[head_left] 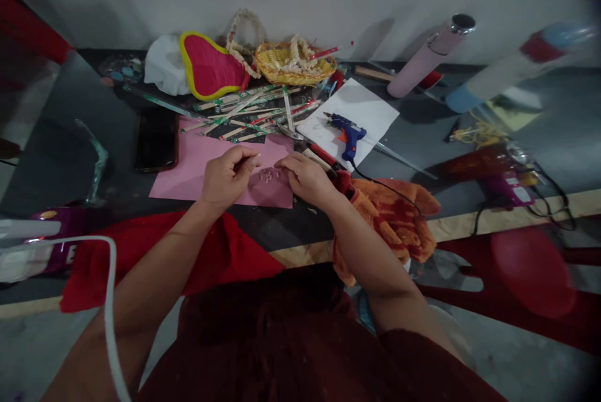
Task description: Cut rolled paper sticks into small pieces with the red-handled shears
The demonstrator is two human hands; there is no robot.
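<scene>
A pink sheet lies on the dark table, with a small heap of tiny clear pieces on it. My left hand is over the sheet, left of the heap, its thumb and forefinger pinched on a tiny pale bit too small to name. Just right of the heap is my right hand, fingers bent together and pointing left; what they hold, if anything, is too small to make out. The two hands are apart.
Behind the sheet lie wrapped sticks, pliers and a wicker basket. A blue glue gun rests on white paper. A phone is left; an orange cloth, pink flask and red cloth are nearby.
</scene>
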